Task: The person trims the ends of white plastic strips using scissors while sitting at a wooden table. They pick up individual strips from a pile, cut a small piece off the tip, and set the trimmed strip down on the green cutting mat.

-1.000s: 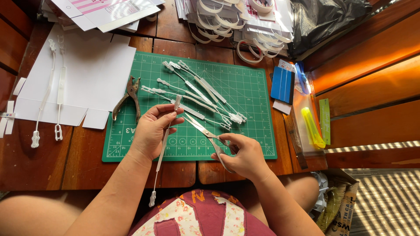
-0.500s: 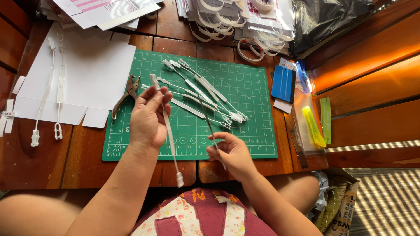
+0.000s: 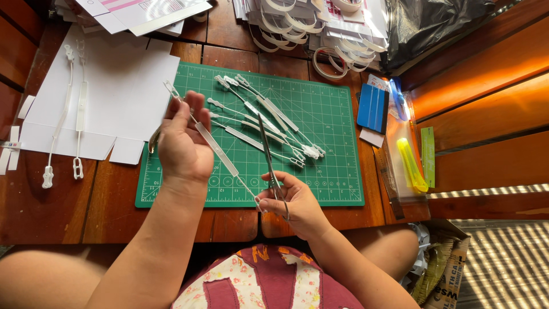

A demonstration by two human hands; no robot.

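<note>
Long translucent white plastic strap point(image 3: 216, 150), flat in the middle with a thin tail at each end, is what we see raised over the near part of the green gridded cutting mat point(image 3: 326, 120). Our left hand point(image 3: 183, 143) is closed on its upper part, fingers curled around it, and the strap slants down to the right towards our right hand point(image 3: 291, 203). That hand is clamped on slim metal scissors point(image 3: 270, 160), blades pointing away from us, and the strap's thin lower tail ends just beside its fingertips.

We judge the thin tail to be the weak spot: it is flexible and could spring away from the blades or be cut crooked if the left hand twists. The scissor tips point at the loose pile of similar white straps point(image 3: 263, 120) on the mat and could snag or scatter them.

We cannot tell whether the blades are open or shut, since they read as a single thin line. The strap's lower end merges with the right fingers. Behind the left hand a metal tool is only partly visible. The stacks of white plastic loops point(image 3: 320, 28) at the far edge of the wooden table point(image 3: 51, 200) are cut off.
</note>
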